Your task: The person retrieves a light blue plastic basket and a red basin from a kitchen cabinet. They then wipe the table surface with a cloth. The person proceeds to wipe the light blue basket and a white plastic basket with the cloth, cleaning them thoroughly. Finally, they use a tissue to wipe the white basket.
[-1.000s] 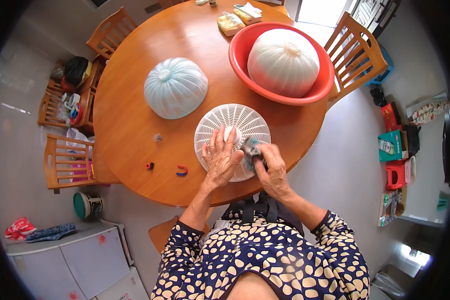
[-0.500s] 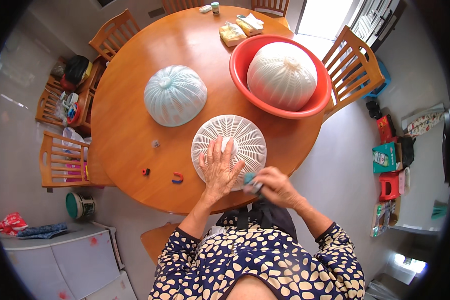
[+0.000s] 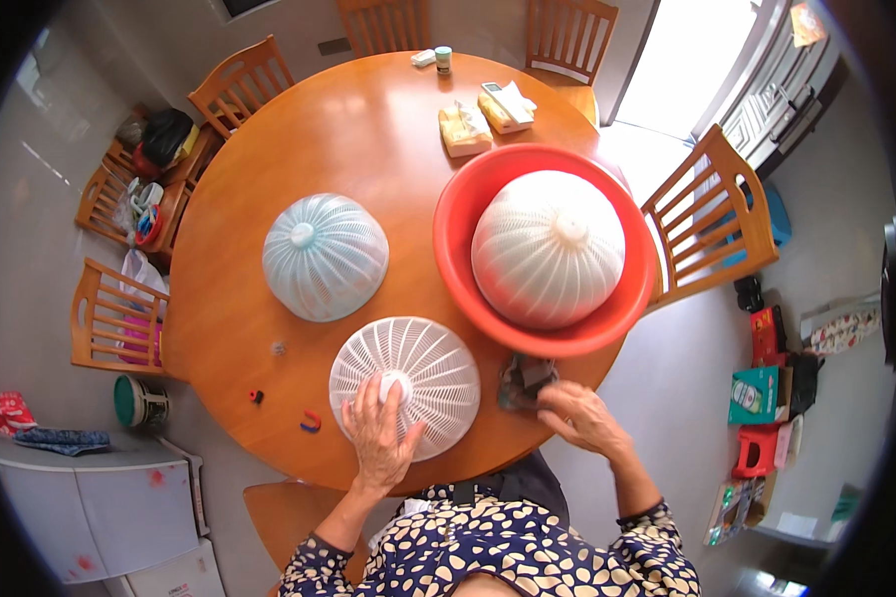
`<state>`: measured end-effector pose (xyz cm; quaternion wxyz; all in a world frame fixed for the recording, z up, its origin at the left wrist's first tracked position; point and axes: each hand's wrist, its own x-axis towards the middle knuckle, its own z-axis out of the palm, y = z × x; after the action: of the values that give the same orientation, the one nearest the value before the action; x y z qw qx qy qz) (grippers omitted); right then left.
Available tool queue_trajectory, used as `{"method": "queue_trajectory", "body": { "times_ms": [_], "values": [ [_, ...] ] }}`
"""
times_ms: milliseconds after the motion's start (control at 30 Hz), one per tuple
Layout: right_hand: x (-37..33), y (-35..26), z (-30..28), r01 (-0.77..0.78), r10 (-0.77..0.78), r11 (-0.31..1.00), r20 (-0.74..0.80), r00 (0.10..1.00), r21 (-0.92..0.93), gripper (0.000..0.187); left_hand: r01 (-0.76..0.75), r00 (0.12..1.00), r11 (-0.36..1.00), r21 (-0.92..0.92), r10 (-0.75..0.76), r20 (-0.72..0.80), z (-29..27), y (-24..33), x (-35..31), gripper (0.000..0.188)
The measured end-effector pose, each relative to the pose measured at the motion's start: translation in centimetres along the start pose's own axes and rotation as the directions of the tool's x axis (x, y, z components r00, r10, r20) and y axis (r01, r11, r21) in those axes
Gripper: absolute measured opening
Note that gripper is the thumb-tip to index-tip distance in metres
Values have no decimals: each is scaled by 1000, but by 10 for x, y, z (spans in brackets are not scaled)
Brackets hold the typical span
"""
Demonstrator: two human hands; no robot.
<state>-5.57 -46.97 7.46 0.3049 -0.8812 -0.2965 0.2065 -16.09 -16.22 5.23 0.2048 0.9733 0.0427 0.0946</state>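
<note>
My left hand lies on a white slatted plastic food cover near the table's front edge. Its fingers are spread over the top, beside the round knob. To the right, my right hand has its fingers bent against a blurred grey-teal cloth-like piece just below the red basin. A large white domed cover rests inside that basin, knob up. Farther left stands a pale blue domed cover on the table.
On the round wooden table lie a red-and-blue horseshoe magnet, a small red-and-black piece and a small clear bit. Two tissue packs and a small jar are at the back. Wooden chairs surround the table.
My right hand has moved right, away from the white cover, with the grey-teal piece at its fingers toward the basin. My left hand stays on the cover. The whole view has shifted.
</note>
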Motion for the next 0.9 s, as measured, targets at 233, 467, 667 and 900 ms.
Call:
{"method": "queue_trajectory", "body": {
  "times_ms": [233, 467, 667, 900],
  "values": [
    [95, -6, -213, 365, -323, 917, -236, 917, 161, 11, 288, 958, 956, 60, -288, -9, 7, 36, 25, 62],
    [362, 75, -241, 176, -175, 984, -283, 943, -24, 22, 354, 933, 927, 127, -341, -111, 24, 41, 33, 60],
    [503, 126, -202, 78, -122, 912, -85, 989, -403, 50, 413, 907, 904, 113, -397, -141, 32, 41, 31, 58],
    [551, 153, -165, -42, -56, 937, -266, 962, -347, 22, 424, 900, 898, 118, -404, -161, 30, 44, 34, 60]
  ]
}}
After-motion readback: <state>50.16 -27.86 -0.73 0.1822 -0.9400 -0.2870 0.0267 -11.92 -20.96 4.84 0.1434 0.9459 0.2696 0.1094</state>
